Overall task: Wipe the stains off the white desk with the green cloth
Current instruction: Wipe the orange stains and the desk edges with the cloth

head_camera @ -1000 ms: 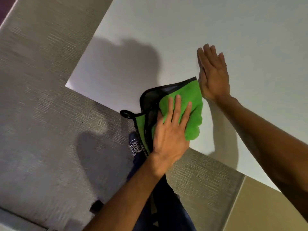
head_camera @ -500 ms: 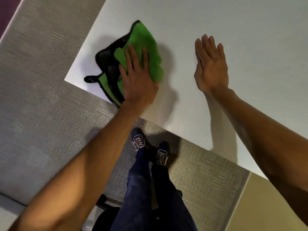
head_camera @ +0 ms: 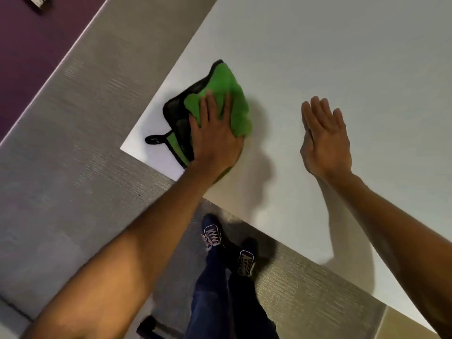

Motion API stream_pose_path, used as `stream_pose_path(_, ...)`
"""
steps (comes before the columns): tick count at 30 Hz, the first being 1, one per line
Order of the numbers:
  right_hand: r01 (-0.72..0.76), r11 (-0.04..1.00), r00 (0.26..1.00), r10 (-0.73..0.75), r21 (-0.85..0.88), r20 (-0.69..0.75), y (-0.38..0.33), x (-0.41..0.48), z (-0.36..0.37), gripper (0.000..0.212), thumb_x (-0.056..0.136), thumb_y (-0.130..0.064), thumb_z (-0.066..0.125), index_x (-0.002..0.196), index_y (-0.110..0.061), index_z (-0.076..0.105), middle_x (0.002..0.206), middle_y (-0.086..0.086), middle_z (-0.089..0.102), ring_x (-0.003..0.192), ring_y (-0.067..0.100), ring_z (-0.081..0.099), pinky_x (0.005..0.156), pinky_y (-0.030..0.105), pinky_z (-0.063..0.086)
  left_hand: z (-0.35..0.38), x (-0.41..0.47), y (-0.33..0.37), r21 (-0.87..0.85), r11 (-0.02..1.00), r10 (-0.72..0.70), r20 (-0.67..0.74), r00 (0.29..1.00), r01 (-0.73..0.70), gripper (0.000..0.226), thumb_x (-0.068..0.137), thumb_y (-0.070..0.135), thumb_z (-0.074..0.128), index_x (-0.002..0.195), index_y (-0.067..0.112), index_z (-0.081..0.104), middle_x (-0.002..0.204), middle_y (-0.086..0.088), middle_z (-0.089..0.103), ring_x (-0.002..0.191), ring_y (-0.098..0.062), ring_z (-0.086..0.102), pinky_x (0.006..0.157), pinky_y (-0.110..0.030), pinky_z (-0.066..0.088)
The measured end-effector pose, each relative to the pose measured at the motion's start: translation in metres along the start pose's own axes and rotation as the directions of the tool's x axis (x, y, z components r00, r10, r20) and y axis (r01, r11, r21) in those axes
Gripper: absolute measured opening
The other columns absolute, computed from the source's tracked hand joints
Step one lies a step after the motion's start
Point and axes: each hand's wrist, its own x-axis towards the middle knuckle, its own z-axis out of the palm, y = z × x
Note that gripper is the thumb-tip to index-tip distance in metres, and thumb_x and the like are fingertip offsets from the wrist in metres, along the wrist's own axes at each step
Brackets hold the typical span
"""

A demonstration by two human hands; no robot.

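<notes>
The green cloth (head_camera: 230,94), edged in black with a black loop at its left end, lies bunched on the white desk (head_camera: 342,57) near the desk's near-left corner. My left hand (head_camera: 215,140) presses flat on top of the cloth, fingers spread over it. My right hand (head_camera: 322,138) rests flat on the bare desk to the right of the cloth, fingers together, holding nothing. No stains are distinguishable on the desk surface.
The desk's front edge runs diagonally from the corner (head_camera: 122,148) down to the right. Grey carpet (head_camera: 61,192) lies below and left. My legs and dark shoes (head_camera: 212,236) stand beside the front edge. A purple wall (head_camera: 29,57) is at upper left.
A second ago the cloth hung over the front edge next to my right hand. My left hand swept it left toward the corner, then slightly back right. My right hand stayed put.
</notes>
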Motion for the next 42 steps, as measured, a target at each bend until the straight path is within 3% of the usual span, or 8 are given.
stream_pose_path(4,0.017,1.0,1.0,-0.017,-0.018,0.0,0.001,0.002,-0.001,0.059,0.1,-0.016,0.031,0.158,-0.005,0.031,0.166,0.018,0.03,0.156,0.035,0.023,0.127,0.054,0.019,-0.009,0.023,-0.015,0.014,0.993,-0.117,-0.019,0.993,0.118,0.086,0.097,0.061,0.038,0.162,0.016,0.005,0.167,-0.025,0.006,0.155,-0.041,0.009,0.12,-0.063,0.015)
stream_pose_path(12,0.006,1.0,1.0,-0.006,0.018,0.007,-0.005,0.002,-0.004,0.061,0.098,-0.014,0.033,0.158,-0.005,0.032,0.166,0.019,0.03,0.156,0.035,0.023,0.127,0.055,0.019,0.025,-0.073,0.062,0.071,0.936,0.35,-0.069,0.934,-0.345,0.084,0.089,0.049,0.038,0.161,0.013,0.016,0.165,-0.029,0.011,0.152,-0.042,0.02,0.113,-0.061,0.026)
stream_pose_path(15,0.007,0.999,1.0,-0.007,0.036,-0.004,-0.004,0.002,-0.004,0.059,0.1,-0.014,0.033,0.158,-0.005,0.032,0.166,0.018,0.03,0.157,0.035,0.023,0.127,0.055,0.019,0.025,-0.072,0.066,0.066,0.925,0.378,-0.055,0.924,-0.374,0.079,0.093,0.049,0.031,0.162,0.014,0.011,0.167,-0.026,0.008,0.154,-0.041,0.015,0.116,-0.059,0.023)
stream_pose_path(18,-0.008,0.999,1.0,0.009,0.047,-0.018,-0.005,0.002,-0.003,0.06,0.099,-0.011,0.035,0.158,-0.006,0.033,0.166,0.017,0.029,0.157,0.032,0.022,0.129,0.052,0.016,0.019,-0.051,0.052,0.066,0.96,0.278,-0.071,0.958,-0.273,0.081,0.092,0.047,0.042,0.162,0.016,0.014,0.167,-0.025,0.011,0.154,-0.04,0.016,0.116,-0.06,0.025)
stream_pose_path(23,0.001,1.0,0.999,0.0,0.024,-0.035,-0.004,0.001,-0.001,0.057,0.101,-0.013,0.028,0.157,-0.005,0.035,0.166,0.016,0.031,0.157,0.032,0.023,0.128,0.054,0.019,-0.002,-0.007,0.012,-0.093,0.993,-0.076,-0.111,0.991,0.066,0.082,0.091,0.042,0.056,0.16,0.016,0.022,0.164,-0.031,0.016,0.153,-0.045,0.014,0.116,-0.065,0.021)
stream_pose_path(30,-0.042,0.998,0.999,0.041,0.037,0.027,-0.01,0.003,-0.006,0.06,0.098,-0.012,0.03,0.158,-0.005,0.034,0.166,0.018,0.029,0.157,0.034,0.021,0.129,0.05,0.014,-0.003,-0.013,0.003,-0.005,0.985,-0.171,-0.186,0.968,0.173,0.079,0.089,0.04,0.057,0.158,0.014,0.028,0.16,-0.028,0.029,0.148,-0.04,0.029,0.114,-0.057,0.028)
stream_pose_path(38,-0.06,0.991,0.996,0.051,0.116,0.075,-0.02,0.015,-0.011,0.056,0.095,-0.006,0.03,0.149,0.0,0.045,0.159,0.018,0.043,0.152,0.037,0.032,0.126,0.052,0.019,-0.007,-0.041,-0.035,-0.104,0.897,-0.436,-0.36,0.825,0.429,0.038,0.085,0.015,0.044,0.118,0.023,0.061,0.121,-0.01,0.06,0.109,-0.032,0.055,0.091,-0.046,0.035)
stream_pose_path(42,0.006,0.971,0.995,-0.029,0.24,0.095,-0.057,0.025,-0.011,0.048,0.105,-0.003,0.035,0.152,-0.007,0.046,0.164,0.011,0.035,0.158,0.026,0.021,0.131,0.047,0.013,-0.012,-0.054,-0.056,-0.367,0.783,-0.618,-0.374,0.692,0.502,0.041,0.087,0.031,0.049,0.127,0.026,0.058,0.125,-0.009,0.058,0.116,-0.03,0.053,0.094,-0.044,0.036)
